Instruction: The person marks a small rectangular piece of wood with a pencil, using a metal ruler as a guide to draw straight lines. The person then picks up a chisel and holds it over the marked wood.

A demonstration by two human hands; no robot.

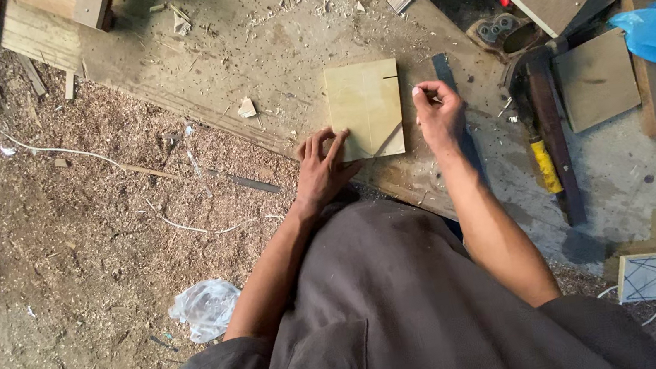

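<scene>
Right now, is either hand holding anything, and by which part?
Left hand presses the small wooden board at its lower left corner. Right hand pinches something small; cannot tell what.

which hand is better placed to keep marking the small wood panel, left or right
Right, probably. The right hand pinches something thin, likely a pencil, beside the wood panel's right edge, near its drawn lines. The left hand has its fingertips pressed on the panel's lower left corner, steadying it.
</scene>
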